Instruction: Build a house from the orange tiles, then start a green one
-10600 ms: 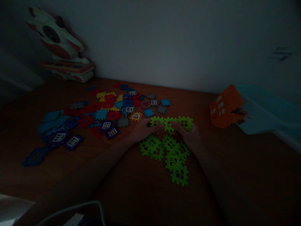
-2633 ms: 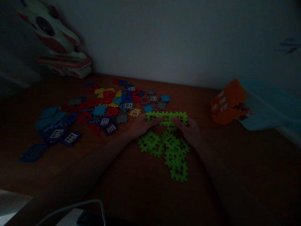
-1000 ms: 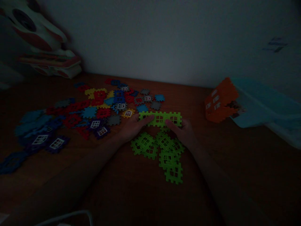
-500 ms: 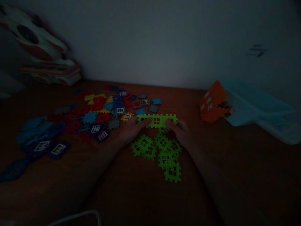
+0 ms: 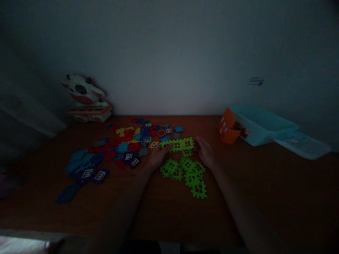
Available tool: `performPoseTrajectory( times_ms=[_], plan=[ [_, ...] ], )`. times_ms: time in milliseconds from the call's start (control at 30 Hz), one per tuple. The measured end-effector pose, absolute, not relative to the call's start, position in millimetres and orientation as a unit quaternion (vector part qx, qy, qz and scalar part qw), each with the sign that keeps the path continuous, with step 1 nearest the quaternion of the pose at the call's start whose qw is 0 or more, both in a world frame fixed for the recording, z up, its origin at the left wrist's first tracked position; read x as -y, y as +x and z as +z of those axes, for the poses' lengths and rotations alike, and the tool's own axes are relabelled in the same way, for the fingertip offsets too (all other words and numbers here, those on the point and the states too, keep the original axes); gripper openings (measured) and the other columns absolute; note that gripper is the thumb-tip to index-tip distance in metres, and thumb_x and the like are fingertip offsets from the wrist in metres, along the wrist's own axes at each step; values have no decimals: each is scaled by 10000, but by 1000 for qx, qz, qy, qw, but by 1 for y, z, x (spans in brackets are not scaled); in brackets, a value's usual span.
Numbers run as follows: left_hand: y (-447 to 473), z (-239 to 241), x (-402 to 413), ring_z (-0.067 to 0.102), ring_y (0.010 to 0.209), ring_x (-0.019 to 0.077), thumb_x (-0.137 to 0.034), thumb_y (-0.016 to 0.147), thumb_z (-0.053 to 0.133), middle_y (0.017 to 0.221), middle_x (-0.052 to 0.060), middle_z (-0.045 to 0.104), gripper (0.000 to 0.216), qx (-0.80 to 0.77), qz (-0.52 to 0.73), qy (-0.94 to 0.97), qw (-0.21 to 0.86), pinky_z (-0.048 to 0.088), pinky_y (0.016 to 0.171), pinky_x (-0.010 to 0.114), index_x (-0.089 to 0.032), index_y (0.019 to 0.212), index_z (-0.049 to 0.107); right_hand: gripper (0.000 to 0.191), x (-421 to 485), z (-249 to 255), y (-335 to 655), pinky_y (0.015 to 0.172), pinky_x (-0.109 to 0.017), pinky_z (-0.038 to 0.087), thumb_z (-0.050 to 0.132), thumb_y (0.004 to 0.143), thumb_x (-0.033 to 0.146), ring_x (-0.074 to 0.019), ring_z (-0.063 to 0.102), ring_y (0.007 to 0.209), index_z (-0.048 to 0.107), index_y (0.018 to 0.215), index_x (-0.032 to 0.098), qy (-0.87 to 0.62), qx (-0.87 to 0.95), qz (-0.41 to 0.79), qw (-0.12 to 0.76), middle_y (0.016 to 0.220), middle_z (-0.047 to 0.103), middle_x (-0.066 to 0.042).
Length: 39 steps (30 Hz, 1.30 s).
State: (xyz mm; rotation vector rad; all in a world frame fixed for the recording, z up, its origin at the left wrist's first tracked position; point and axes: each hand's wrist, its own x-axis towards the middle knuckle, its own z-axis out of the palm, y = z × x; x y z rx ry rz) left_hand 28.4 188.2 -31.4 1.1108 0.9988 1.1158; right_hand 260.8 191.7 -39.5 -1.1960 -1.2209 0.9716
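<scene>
A strip of joined green window-frame building tiles (image 5: 181, 144) is held up above the table, running left to right. My left hand (image 5: 158, 156) grips its left end, thumb across the front face. At the right end, my right hand (image 5: 206, 152) is closed with its fingertips at the strip's edge; part of its grip is hidden. Just below lies a heap of loose green window tiles (image 5: 194, 179), some overlapping. One more green tile (image 5: 186, 152) shows right under the strip.
Left of my hands spreads a pile of red, blue, yellow and grey tiles (image 5: 109, 155). Behind it stands a cow-shaped toy keyboard (image 5: 90, 111). To the right are an orange tile house (image 5: 227, 128), a light-blue bin (image 5: 261, 123) and a translucent lid (image 5: 304, 144). A wall rises behind.
The view has pulled back and levelled, showing more of the table. My right thumb has moved from the strip's front face to its right end. The left hand keeps its hold.
</scene>
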Motion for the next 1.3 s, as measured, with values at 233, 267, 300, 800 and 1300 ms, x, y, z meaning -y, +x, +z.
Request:
performPoseTrajectory(
  times_ms=[233, 267, 300, 800, 1300],
  plan=[
    [19, -32, -179, 682, 763, 214, -603, 701, 779, 883, 61, 760, 493, -443, 498, 498, 555, 532, 692, 294, -155, 904, 745, 585, -167, -31, 263, 620, -306, 443, 595, 726, 782, -185, 564, 662, 688, 844, 217, -536, 500, 378, 566, 769, 671, -35],
    [18, -32, -177, 684, 771, 217, -603, 698, 779, 892, 61, 759, 494, -446, 499, 499, 551, 533, 691, 296, -156, 907, 742, 572, -163, -31, 263, 631, -308, 449, 603, 728, 774, -192, 576, 682, 691, 845, 221, -540, 504, 372, 562, 790, 681, -40],
    [17, -32, -175, 683, 769, 218, -604, 695, 781, 883, 59, 757, 495, -450, 500, 499, 546, 533, 684, 296, -157, 905, 738, 561, -160, -30, 263, 646, -311, 456, 610, 730, 766, -200, 589, 708, 692, 848, 223, -542, 509, 368, 558, 812, 691, -45],
    [19, -19, -158, 601, 564, 154, -618, 597, 833, 642, 3, 664, 488, -482, 451, 528, 535, 477, 524, 248, -160, 694, 696, 442, -153, -38, 261, 717, -327, 514, 733, 745, 528, -208, 654, 816, 674, 1059, 221, -527, 573, 363, 512, 926, 702, -56],
    [16, -36, -170, 686, 891, 233, -522, 767, 720, 965, 52, 743, 373, -504, 464, 631, 364, 537, 775, 314, -205, 964, 721, 365, -158, -45, 261, 768, -335, 528, 665, 822, 504, -216, 695, 874, 688, 1047, 217, -511, 588, 383, 496, 967, 743, -64]
  ],
)
